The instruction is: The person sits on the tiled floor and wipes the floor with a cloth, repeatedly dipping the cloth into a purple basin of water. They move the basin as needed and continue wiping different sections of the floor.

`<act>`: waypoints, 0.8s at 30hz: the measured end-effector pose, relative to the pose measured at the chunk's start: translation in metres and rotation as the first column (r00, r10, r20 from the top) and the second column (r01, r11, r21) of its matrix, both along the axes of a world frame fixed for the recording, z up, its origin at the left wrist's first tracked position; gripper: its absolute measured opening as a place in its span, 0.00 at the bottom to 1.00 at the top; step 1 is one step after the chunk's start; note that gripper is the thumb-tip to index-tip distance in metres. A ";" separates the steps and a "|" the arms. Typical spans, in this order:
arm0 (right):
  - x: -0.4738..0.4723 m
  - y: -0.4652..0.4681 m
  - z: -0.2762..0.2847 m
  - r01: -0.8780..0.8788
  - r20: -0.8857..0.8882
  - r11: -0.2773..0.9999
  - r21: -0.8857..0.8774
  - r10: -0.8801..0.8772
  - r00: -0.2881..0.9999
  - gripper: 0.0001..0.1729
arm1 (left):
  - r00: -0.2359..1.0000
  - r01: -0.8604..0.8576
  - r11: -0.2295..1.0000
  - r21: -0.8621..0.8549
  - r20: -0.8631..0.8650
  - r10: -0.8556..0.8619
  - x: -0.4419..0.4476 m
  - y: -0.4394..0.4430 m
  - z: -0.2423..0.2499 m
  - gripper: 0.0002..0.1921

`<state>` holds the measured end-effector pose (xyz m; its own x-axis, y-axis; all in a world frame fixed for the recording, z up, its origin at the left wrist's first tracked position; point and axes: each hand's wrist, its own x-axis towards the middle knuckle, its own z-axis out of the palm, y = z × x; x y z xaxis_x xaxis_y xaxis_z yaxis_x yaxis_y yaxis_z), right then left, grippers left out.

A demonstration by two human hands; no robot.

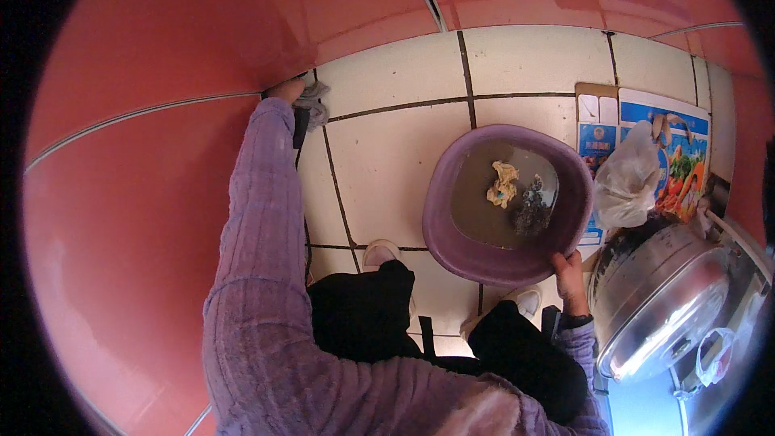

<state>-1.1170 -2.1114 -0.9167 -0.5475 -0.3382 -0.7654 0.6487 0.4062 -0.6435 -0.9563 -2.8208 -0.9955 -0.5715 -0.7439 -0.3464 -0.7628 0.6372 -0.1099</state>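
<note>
My left hand [287, 91] reaches down at the foot of the red tiled wall, beside a grey cloth [313, 103] on the floor; its fingers are mostly hidden, so its hold cannot be told. My right hand [569, 278] grips the near right rim of a purple plastic basin [445, 248], thumb over the edge. Murky water [478, 212] partly fills the basin. A crumpled yellowish piece [502, 184] lies in the water, with a dark speckled patch [533, 212] to its right.
Right of the basin are a printed cardboard box [690, 127], a clear plastic bag [629, 175] and a large metal pot with a shiny lid [672, 321]. Red wall panels [181, 30] border the cream floor tiles [387, 163]. My shoes [381, 253] stand near the basin.
</note>
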 end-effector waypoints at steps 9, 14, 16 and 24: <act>0.007 0.005 0.005 -0.025 -0.018 0.995 -0.099 0.024 1.000 0.18 | 0.991 -0.118 0.969 0.217 0.089 0.101 0.008 0.103 0.042 0.33; 0.006 0.012 0.009 -0.058 -0.025 0.991 -0.117 0.056 0.998 0.19 | 0.943 -0.301 0.924 0.234 0.217 0.252 0.036 0.225 0.097 0.44; 0.004 0.014 0.011 -0.066 0.016 0.998 -0.025 0.066 0.998 0.19 | 0.922 -0.353 0.915 0.196 0.241 0.304 0.045 0.241 0.103 0.46; 0.006 0.007 0.003 -0.042 -0.019 0.998 -0.047 0.041 0.999 0.19 | 0.773 -0.607 0.779 0.156 -0.111 0.625 0.065 0.125 0.011 0.49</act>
